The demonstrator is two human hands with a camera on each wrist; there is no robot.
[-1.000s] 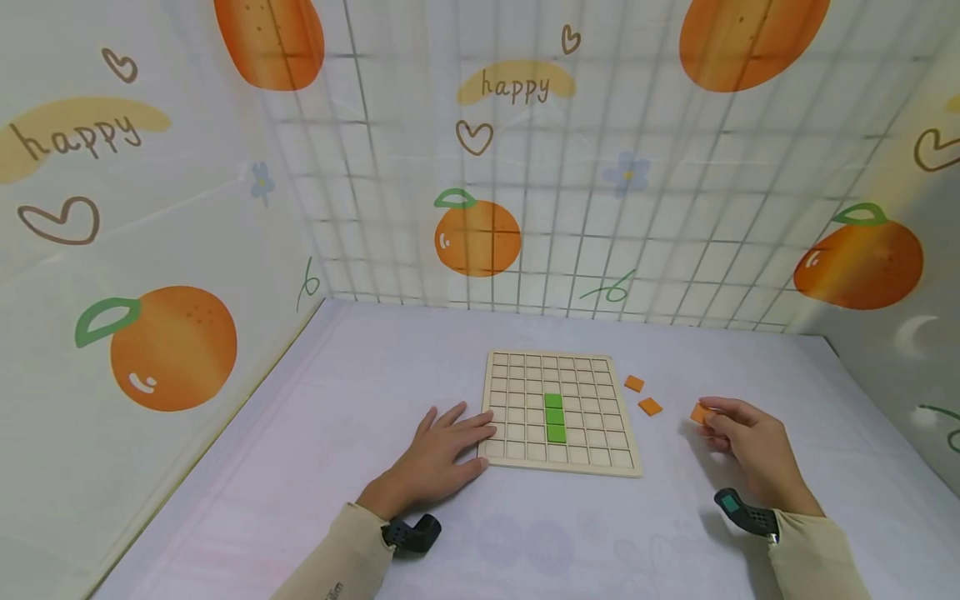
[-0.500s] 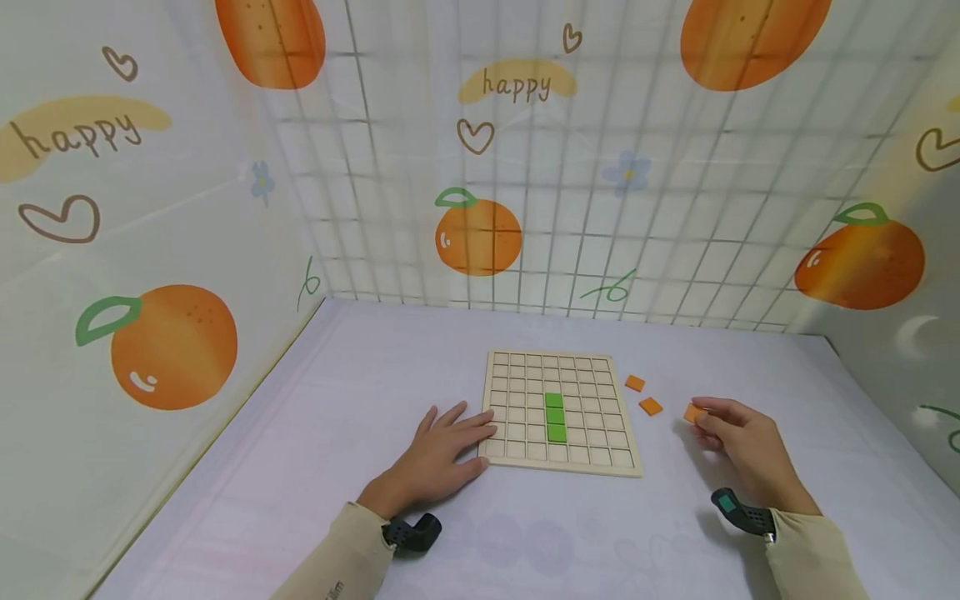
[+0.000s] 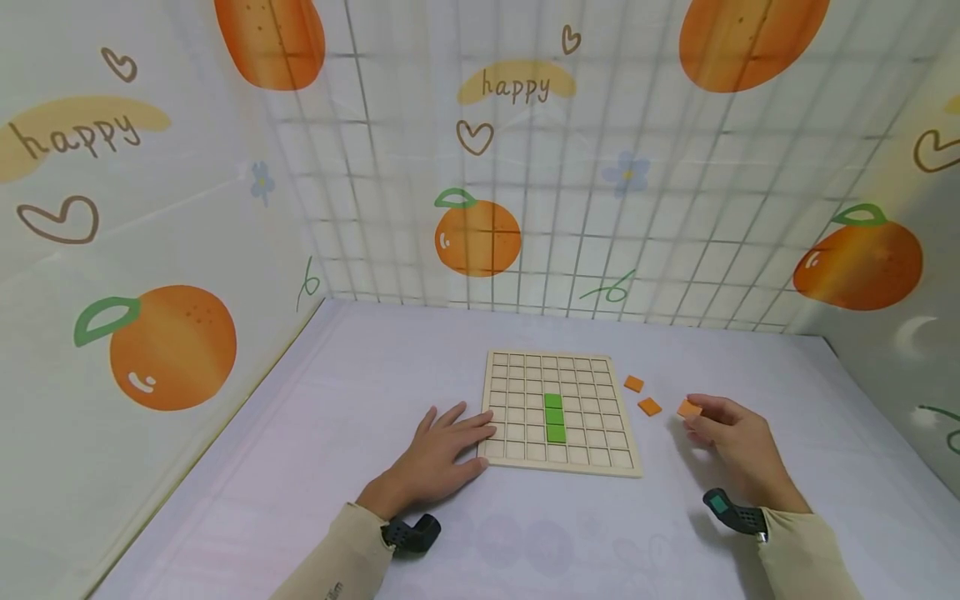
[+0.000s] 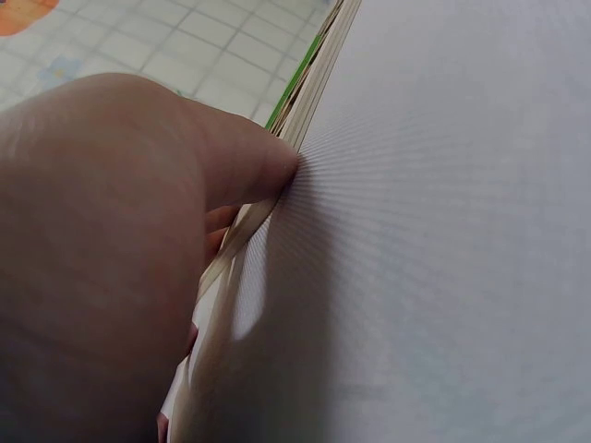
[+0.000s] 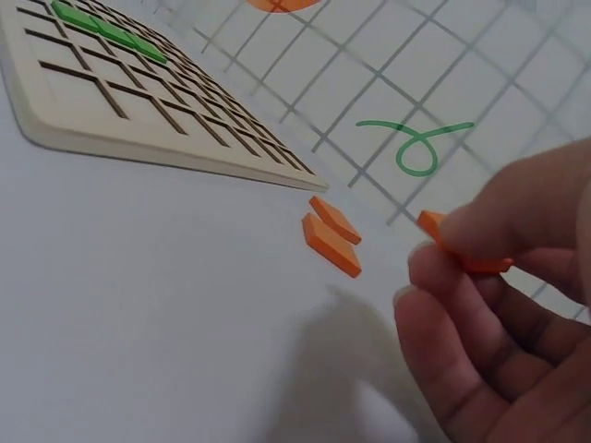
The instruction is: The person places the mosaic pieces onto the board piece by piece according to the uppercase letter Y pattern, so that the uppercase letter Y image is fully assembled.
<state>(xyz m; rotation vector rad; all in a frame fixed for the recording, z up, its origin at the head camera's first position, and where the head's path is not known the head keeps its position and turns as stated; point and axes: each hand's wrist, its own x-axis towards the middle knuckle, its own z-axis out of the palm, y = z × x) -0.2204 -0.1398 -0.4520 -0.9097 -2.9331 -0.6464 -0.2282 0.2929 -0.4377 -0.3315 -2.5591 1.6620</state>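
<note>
Now the right hand [image 3: 735, 437], pinching an orange tile [image 3: 689, 408] in its fingertips, has shifted slightly nearer the two loose orange tiles [image 3: 649, 407], while the left hand [image 3: 444, 452] stays spread at the edge of the pale gridded board [image 3: 562, 471]. The pinched tile, thin and apparently square though partly hidden, hangs above the table [image 3: 352, 367]. Three green tiles [image 3: 554, 416] fill adjoining cells in one column of the board.

On my right wrist feed, the right hand [image 3: 735, 437], cut off at the right edge, covers part of the orange tile [image 5: 430, 224] it pinches, while the board [image 5: 102, 137] runs off the upper left. On my left wrist feed, the left hand [image 3: 431, 454] is cropped at the left and hides some of the board. Low in the head view, I find the lettering [image 3: 334, 591] on the left sleeve [image 3: 341, 546] too small to read.
</note>
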